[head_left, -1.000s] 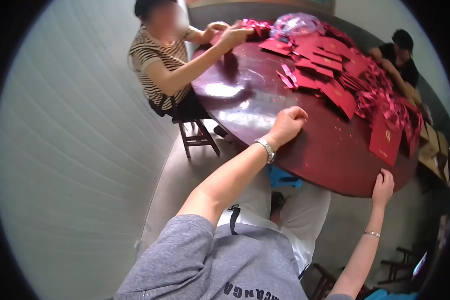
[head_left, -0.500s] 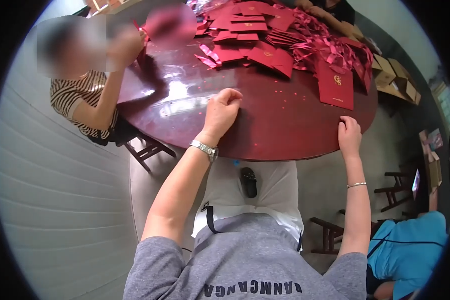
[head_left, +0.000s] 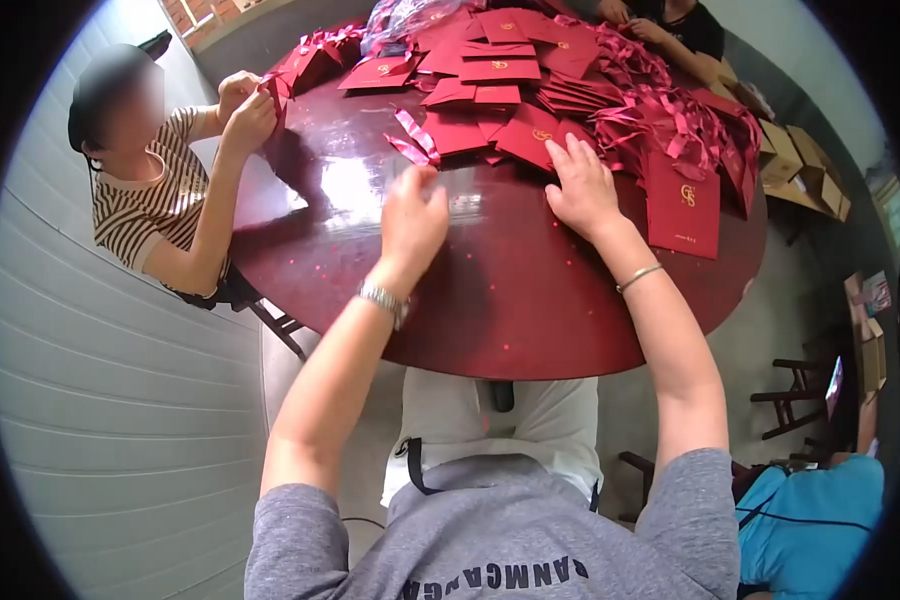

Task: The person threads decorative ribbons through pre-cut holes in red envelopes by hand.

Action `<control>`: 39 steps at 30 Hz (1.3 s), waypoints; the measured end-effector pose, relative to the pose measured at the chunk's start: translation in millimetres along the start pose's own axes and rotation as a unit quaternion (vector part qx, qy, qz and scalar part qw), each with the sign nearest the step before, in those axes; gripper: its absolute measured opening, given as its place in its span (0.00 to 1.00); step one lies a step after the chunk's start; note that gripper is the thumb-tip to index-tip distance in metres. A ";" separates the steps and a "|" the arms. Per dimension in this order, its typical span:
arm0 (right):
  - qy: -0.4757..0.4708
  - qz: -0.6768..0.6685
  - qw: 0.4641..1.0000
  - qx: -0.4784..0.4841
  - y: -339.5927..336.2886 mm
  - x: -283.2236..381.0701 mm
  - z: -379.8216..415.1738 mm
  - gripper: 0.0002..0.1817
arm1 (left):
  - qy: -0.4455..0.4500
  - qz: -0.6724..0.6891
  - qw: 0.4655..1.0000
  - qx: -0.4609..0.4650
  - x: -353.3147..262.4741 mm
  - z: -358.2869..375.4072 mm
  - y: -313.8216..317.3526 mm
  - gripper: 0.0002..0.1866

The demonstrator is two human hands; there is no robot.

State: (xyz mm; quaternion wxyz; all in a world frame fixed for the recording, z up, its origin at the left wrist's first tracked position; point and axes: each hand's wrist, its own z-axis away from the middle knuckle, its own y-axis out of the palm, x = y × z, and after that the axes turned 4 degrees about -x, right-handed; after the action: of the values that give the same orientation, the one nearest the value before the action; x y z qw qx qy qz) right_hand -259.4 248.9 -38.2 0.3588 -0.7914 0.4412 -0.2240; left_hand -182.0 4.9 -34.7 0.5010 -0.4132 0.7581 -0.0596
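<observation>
Spread over the front edge of the pile, my right hand (head_left: 583, 190) has its fingers apart, with its fingertips at a flat red gift bag (head_left: 530, 128) bearing a gold emblem. My left hand (head_left: 415, 222), with a metal watch on the wrist, is above the table just short of a loop of pink ribbon (head_left: 415, 142). Its thumb stands off from loosely bent fingers, and I see nothing held there. Another red gift bag (head_left: 682, 205) with gold lettering lies to the right of my right hand, its ribbon falling over its top.
Many red bags and ribbons (head_left: 660, 110) are heaped across the far side of the round table (head_left: 530, 320). A person in a striped shirt (head_left: 160, 190) handles a red bag at the left. Another person's hands (head_left: 635, 25) are at the far right. Cardboard boxes (head_left: 805, 165) stand beyond.
My right hand has moved from the table's right edge forward and left to the pile, its fingers spreading. The left hand has shifted slightly left and its pinch has loosened. My view has shifted.
</observation>
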 end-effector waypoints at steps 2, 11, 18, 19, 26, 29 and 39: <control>-0.011 0.006 0.999 0.050 9.9 -1.9 -10.1 0.18 | 0.067 -0.086 0.993 -0.050 9.7 -29.4 14.0 0.19; -0.100 0.093 0.989 0.052 -49.1 93.8 39.1 0.09 | -0.054 -0.168 0.984 0.012 29.1 -56.5 11.2 0.11; 0.150 -0.459 0.871 0.087 -68.5 130.6 8.7 0.25 | 0.111 0.044 0.987 -0.103 -28.0 -2.3 -54.7 0.05; 0.274 -0.635 0.704 0.160 -69.5 127.8 4.9 0.31 | 0.113 0.041 0.987 -0.107 -40.5 10.8 -62.2 0.05; 0.311 -0.811 0.432 0.244 -76.4 136.3 22.7 0.20 | 0.431 0.042 0.901 0.035 -86.7 75.2 -86.7 0.08; 0.307 -0.830 0.422 0.194 -80.4 135.6 29.5 0.08 | 0.466 0.043 0.883 0.046 -91.0 97.5 -87.1 0.10; 0.393 -0.753 0.528 0.024 -94.2 70.6 48.0 0.10 | 0.395 0.207 0.884 0.140 -95.6 151.2 -65.6 0.14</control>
State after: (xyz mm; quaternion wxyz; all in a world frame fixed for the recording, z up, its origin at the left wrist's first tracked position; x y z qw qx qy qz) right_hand -140.5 239.4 5.7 -0.1335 -0.6529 -0.2275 -0.7100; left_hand -7.6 76.8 -8.0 0.2139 -0.1149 0.9451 -0.2186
